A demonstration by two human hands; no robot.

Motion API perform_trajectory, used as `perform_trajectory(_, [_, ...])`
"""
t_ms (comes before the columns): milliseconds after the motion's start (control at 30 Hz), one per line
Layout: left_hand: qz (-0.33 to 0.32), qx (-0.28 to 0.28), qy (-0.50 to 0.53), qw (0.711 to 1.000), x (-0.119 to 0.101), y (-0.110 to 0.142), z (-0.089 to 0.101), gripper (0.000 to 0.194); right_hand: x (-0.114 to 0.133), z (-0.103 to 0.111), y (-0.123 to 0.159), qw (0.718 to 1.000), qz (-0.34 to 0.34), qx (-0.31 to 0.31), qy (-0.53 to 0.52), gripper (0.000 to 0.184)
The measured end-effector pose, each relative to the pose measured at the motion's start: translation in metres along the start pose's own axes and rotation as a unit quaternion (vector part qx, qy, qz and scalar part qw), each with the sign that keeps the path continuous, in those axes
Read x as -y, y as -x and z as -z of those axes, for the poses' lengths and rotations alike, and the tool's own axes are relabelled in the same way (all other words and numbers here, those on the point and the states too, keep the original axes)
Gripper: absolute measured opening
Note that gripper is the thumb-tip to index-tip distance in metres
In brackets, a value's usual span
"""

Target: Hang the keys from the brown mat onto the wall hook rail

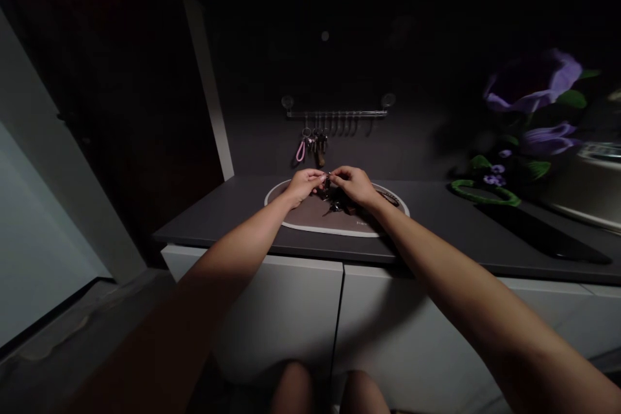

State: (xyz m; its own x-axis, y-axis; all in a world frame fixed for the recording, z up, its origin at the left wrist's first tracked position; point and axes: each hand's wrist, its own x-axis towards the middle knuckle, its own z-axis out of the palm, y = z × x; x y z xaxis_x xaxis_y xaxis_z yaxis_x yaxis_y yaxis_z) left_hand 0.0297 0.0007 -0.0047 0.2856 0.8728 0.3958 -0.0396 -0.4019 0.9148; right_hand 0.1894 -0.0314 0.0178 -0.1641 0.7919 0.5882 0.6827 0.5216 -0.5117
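My left hand and right hand nearly meet above the mat, thumbs and fingertips pinched together on a small metal piece between them, too dark to make out fully. Just below, a dark metallic bunch lies on the mat, with a braided strap beyond my right wrist. Behind, a pink loop hangs from the wall rail.

Dark-grey slab counter: matt. Brown oval mat, white-rimmed: matt. Small silvery metal pieces: shiny. Clear straight rail: glossy, plastic-looking.
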Motion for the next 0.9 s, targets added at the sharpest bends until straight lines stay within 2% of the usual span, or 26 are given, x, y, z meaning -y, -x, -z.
perform_trajectory(133, [-0.008, 0.0, -0.008, 1.0, 0.0, 0.0, 0.0, 0.026, -0.001, 0.0, 0.0, 1.0, 0.003, -0.011, 0.005, 0.023])
perform_trajectory(300, [-0.019, 0.001, -0.018, 1.0, 0.004, -0.002, 0.0, 0.029, -0.002, 0.0, 0.0, 0.999, 0.004, -0.012, -0.038, 0.025])
perform_trajectory(567, [-0.014, -0.032, -0.075, 0.997, 0.005, 0.0, -0.001, 0.023, -0.012, 0.001, -0.004, 0.992, -0.009, -0.051, -0.111, 0.026])
perform_trajectory(667, [-0.03, -0.047, -0.139, 0.989, 0.007, -0.001, -0.002, 0.015, -0.013, 0.003, -0.009, 0.979, -0.038, -0.066, -0.186, 0.025])
perform_trajectory(767, [-0.041, -0.061, -0.207, 0.976, 0.01, -0.003, -0.002, 0.014, -0.009, 0.005, -0.019, 0.954, -0.081, -0.079, -0.278, 0.02])
perform_trajectory(900, [-0.045, -0.072, -0.234, 0.969, 0.014, -0.006, -0.001, 0.014, 0.0, 0.012, -0.042, 0.919, -0.133, -0.106, -0.355, 0.017])
